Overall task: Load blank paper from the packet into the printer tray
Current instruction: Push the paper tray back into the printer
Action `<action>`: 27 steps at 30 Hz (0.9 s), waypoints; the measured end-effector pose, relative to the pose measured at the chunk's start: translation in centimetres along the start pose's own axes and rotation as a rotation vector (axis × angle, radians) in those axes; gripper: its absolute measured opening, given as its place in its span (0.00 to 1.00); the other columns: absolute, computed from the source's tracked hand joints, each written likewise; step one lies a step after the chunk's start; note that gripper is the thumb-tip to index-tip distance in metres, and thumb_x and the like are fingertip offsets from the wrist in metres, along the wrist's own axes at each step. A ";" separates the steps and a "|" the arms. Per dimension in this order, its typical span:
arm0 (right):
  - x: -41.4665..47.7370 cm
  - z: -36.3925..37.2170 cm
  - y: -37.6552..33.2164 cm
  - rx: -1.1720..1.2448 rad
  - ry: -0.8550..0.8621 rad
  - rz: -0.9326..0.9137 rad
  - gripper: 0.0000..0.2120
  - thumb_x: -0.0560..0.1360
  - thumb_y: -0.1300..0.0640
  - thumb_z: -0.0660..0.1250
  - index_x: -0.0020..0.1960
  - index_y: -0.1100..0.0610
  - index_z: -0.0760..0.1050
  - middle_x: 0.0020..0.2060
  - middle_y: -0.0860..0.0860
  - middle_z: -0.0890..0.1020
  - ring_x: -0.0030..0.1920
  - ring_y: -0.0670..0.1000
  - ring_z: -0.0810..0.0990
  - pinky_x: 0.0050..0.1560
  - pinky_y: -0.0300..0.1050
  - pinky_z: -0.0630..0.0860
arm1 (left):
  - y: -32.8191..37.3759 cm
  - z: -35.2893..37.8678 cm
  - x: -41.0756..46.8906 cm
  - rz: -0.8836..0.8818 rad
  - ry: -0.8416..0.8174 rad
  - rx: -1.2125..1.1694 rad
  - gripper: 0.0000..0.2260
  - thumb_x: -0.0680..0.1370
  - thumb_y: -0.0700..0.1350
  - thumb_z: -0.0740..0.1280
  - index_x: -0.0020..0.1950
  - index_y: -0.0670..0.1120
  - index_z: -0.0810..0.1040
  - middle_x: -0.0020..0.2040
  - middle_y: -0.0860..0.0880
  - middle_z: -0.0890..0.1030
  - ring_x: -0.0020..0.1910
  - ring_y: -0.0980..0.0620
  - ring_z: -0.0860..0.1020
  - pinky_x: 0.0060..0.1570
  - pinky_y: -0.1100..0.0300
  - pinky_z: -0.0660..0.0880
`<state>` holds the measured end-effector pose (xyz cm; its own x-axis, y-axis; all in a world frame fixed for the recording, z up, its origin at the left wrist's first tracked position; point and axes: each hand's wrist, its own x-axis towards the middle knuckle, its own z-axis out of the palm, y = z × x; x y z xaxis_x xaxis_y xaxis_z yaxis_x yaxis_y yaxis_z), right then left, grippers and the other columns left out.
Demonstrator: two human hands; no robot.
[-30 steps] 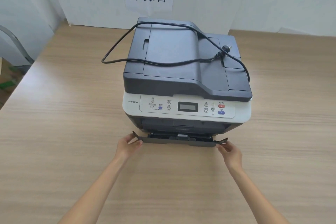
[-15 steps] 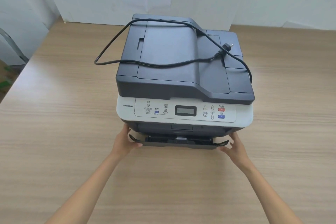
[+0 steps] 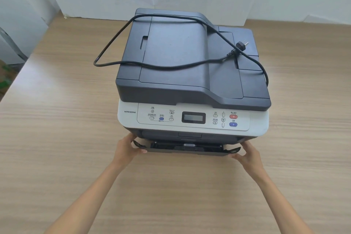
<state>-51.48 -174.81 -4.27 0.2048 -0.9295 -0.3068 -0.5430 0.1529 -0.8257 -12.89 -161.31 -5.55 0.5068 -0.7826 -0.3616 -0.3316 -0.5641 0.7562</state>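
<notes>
The printer point(image 3: 192, 89) hides the left hand's point(image 3: 124, 151) fingers and the tray's point(image 3: 187, 149) inside.

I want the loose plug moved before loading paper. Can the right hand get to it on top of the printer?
Probably yes. The plug lies uncovered on the printer lid's right side, nothing above it. The right hand is at the tray corner and must let go first.
</notes>
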 end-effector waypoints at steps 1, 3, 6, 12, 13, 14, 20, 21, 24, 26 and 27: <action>0.0 0.1 -0.2 -0.004 0.028 -0.003 0.25 0.64 0.69 0.75 0.59 0.56 0.76 0.54 0.45 0.81 0.56 0.46 0.76 0.50 0.25 0.67 | 0.1 0.2 0.1 -0.012 0.036 -0.003 0.24 0.59 0.34 0.79 0.50 0.48 0.78 0.45 0.56 0.81 0.46 0.59 0.77 0.46 0.63 0.69; 0.2 0.4 -0.4 -0.008 0.088 -0.002 0.19 0.65 0.67 0.75 0.54 0.58 0.77 0.48 0.48 0.82 0.51 0.50 0.78 0.44 0.24 0.69 | 0.5 0.5 0.3 -0.024 0.096 -0.023 0.19 0.60 0.34 0.79 0.45 0.47 0.78 0.39 0.57 0.81 0.43 0.54 0.78 0.40 0.67 0.70; 0.3 0.6 -0.5 -0.004 0.110 0.017 0.16 0.65 0.66 0.76 0.52 0.58 0.78 0.46 0.48 0.82 0.50 0.51 0.77 0.46 0.36 0.69 | 0.7 0.7 0.5 -0.015 0.106 -0.018 0.17 0.60 0.35 0.79 0.43 0.47 0.77 0.37 0.55 0.81 0.40 0.55 0.78 0.38 0.72 0.69; 0.6 0.7 -0.3 -0.045 0.130 0.017 0.14 0.65 0.65 0.76 0.49 0.59 0.79 0.43 0.50 0.83 0.48 0.54 0.79 0.46 0.44 0.69 | 0.6 0.7 0.6 -0.014 0.115 0.014 0.17 0.60 0.35 0.79 0.46 0.42 0.80 0.41 0.50 0.83 0.41 0.52 0.79 0.41 0.64 0.70; 0.6 0.7 -0.3 -0.047 0.131 0.019 0.14 0.65 0.65 0.76 0.49 0.59 0.79 0.43 0.50 0.84 0.47 0.54 0.79 0.46 0.44 0.69 | 0.6 0.7 0.6 -0.012 0.116 0.012 0.17 0.60 0.35 0.79 0.46 0.42 0.80 0.40 0.51 0.83 0.41 0.52 0.80 0.41 0.63 0.70; 0.6 0.7 -0.2 -0.050 0.132 0.022 0.14 0.64 0.65 0.76 0.48 0.59 0.79 0.43 0.50 0.84 0.47 0.53 0.79 0.46 0.44 0.69 | 0.6 0.7 0.6 -0.011 0.117 0.007 0.17 0.60 0.35 0.79 0.45 0.42 0.80 0.40 0.50 0.83 0.41 0.52 0.80 0.40 0.64 0.70; 0.9 0.9 0.0 -0.105 0.173 0.020 0.14 0.64 0.63 0.77 0.48 0.61 0.79 0.42 0.52 0.83 0.45 0.55 0.78 0.43 0.44 0.69 | 0.5 0.8 0.8 -0.029 0.126 0.007 0.16 0.59 0.35 0.79 0.43 0.42 0.80 0.39 0.50 0.84 0.41 0.51 0.80 0.43 0.60 0.75; 1.0 1.1 -0.1 -0.110 0.198 0.026 0.13 0.64 0.62 0.77 0.46 0.61 0.80 0.41 0.53 0.84 0.44 0.56 0.78 0.43 0.46 0.69 | 0.6 1.0 0.8 -0.034 0.140 0.010 0.14 0.60 0.36 0.79 0.41 0.43 0.80 0.37 0.52 0.83 0.40 0.52 0.80 0.41 0.63 0.74; 1.2 1.9 -0.4 -0.114 0.281 0.038 0.10 0.64 0.62 0.78 0.41 0.63 0.80 0.39 0.58 0.85 0.41 0.62 0.78 0.42 0.52 0.70 | 1.1 1.7 0.6 -0.040 0.208 -0.004 0.11 0.62 0.38 0.78 0.34 0.49 0.78 0.34 0.57 0.80 0.39 0.55 0.78 0.37 0.68 0.69; 1.3 2.0 -0.4 -0.120 0.289 0.030 0.09 0.64 0.61 0.78 0.41 0.63 0.81 0.39 0.58 0.85 0.41 0.62 0.79 0.43 0.54 0.71 | 1.1 1.9 0.5 -0.040 0.224 -0.004 0.11 0.63 0.39 0.78 0.34 0.49 0.78 0.34 0.57 0.80 0.40 0.56 0.78 0.37 0.66 0.69; 1.3 2.0 -0.3 -0.124 0.288 0.034 0.09 0.64 0.61 0.78 0.41 0.62 0.81 0.39 0.57 0.85 0.41 0.61 0.79 0.43 0.53 0.71 | 1.0 1.9 0.5 -0.046 0.222 -0.004 0.10 0.63 0.39 0.78 0.34 0.49 0.78 0.34 0.57 0.80 0.40 0.56 0.78 0.37 0.67 0.68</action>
<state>-49.42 -175.37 -5.32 -0.0451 -0.9841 -0.1718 -0.6445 0.1601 -0.7477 -14.50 -162.79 -5.98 0.6840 -0.6789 -0.2669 -0.3011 -0.5960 0.7444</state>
